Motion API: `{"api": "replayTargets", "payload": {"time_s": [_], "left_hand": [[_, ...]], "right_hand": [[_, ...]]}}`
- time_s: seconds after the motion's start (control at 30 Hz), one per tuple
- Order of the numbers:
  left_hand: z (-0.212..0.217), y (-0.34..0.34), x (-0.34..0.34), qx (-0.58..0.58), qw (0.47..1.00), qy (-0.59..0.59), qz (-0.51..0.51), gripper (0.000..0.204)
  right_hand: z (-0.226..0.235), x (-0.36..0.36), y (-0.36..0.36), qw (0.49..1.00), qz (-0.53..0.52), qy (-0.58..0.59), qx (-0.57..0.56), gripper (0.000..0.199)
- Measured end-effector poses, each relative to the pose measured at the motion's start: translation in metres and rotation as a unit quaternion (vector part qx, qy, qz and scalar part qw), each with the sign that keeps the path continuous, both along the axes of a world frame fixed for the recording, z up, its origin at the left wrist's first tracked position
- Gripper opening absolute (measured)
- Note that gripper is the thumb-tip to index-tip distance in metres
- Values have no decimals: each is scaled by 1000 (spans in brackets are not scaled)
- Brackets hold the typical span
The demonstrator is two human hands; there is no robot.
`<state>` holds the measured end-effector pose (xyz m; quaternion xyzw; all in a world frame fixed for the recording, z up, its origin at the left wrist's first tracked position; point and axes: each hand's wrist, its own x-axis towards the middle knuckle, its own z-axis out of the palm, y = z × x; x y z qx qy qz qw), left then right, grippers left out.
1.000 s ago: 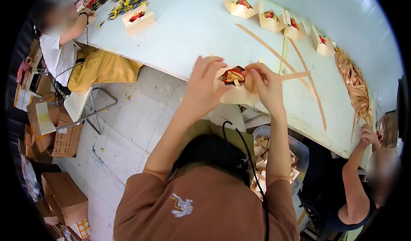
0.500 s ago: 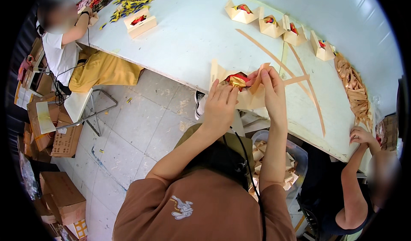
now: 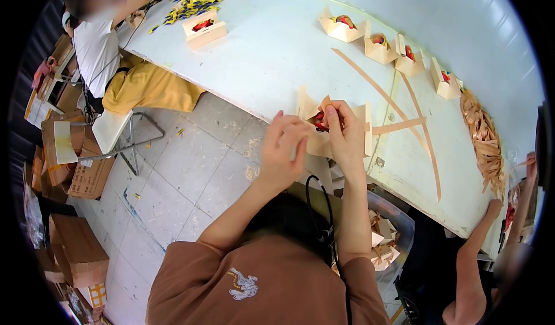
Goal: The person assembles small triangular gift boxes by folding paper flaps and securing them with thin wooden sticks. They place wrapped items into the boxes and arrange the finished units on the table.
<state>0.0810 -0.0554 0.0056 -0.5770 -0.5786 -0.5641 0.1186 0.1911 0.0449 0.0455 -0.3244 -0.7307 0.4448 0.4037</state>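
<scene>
With the right hand, pinches a tan strip over an open cream box containing a red-wrapped piece, at the near edge of the white table. Holds the left hand, blurred, fingers loosely apart, at the box's left side; cannot tell if touching. Faces four similar boxes along the far edge.
</scene>
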Motion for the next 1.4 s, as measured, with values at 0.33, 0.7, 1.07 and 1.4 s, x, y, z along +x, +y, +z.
{"api": "replayTargets", "payload": {"time_s": [0.33, 0.7, 1.07, 1.4], "left_hand": [[7, 18, -28, -222, 910, -338, -93, 35], [1, 33, -25, -193, 926, -311, -86, 47], [3, 27, -20, -198, 916, -335, -96, 43], [-13, 34, -46, -179, 796, -527, -239, 32]], "right_hand": [[6, -6, -2, 995, -30, -75, 57, 26], [-2, -11, 18, 968, 19, -217, 128, 19], [-3, -21, 20, 958, 38, -269, 97, 21], [-1, -18, 16, 952, 35, -267, 149, 29]]}}
